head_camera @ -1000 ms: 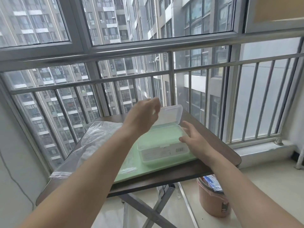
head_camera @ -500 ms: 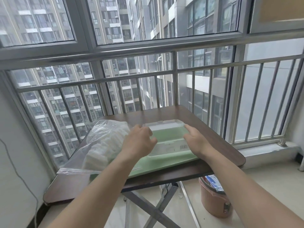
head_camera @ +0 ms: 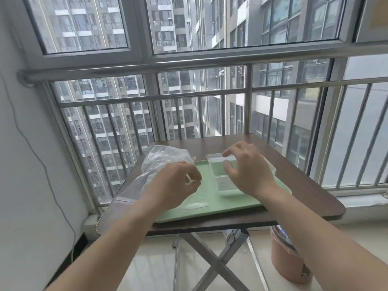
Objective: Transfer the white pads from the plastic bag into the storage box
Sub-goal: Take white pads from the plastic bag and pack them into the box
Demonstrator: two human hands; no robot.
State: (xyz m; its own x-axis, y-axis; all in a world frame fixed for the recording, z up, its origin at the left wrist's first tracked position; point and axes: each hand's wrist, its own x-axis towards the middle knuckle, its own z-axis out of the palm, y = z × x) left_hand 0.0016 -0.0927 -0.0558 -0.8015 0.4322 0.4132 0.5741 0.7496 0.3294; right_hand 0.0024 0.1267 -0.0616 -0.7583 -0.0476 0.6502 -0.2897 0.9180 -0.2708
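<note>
two hands, one bag, one box

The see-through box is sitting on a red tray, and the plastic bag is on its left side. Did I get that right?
Almost. The tray under the see-through box is green, not red; the head view shows it. The plastic bag is on the box's left side, as you said.

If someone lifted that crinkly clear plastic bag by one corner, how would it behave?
Probably floppy: the clear plastic bag lies crumpled in soft folds. Likely light, since its thin film is see-through. It may slide on the smooth green tray.
</note>
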